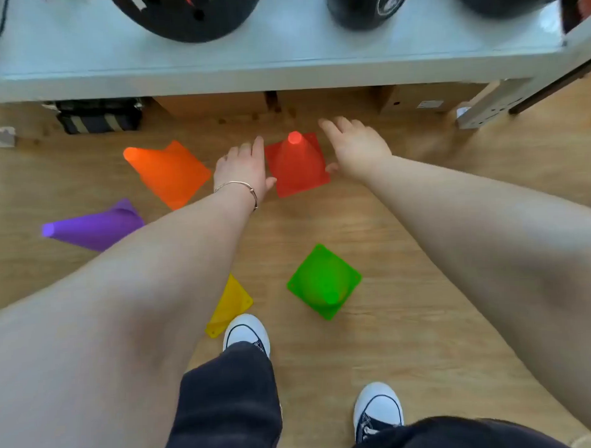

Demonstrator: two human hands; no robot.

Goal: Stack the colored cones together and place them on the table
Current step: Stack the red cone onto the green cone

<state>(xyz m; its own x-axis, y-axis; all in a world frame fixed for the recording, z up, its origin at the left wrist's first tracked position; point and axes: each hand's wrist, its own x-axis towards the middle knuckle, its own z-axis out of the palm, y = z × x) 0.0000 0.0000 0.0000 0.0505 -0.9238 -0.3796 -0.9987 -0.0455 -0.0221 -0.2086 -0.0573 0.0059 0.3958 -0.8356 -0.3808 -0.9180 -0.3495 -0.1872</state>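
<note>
Several coloured cones stand on the wooden floor. A red cone (297, 165) is upright between my hands. My left hand (243, 167) is at its left edge with fingers apart, the thumb near the base. My right hand (355, 144) hovers at its right side, fingers spread, thumb by the base corner. Neither hand has closed on it. An orange cone (168, 173) and a purple cone (93, 227) sit to the left. A green cone (324, 283) stands nearer my feet. A yellow cone (230, 305) is partly hidden by my left arm.
A white table (281, 56) runs across the top, holding a black helmet (186, 13) and dark round balls (367, 5). Cardboard boxes (413, 97) and a dark bag (99, 115) sit under it. My shoes (246, 331) stand by the yellow cone.
</note>
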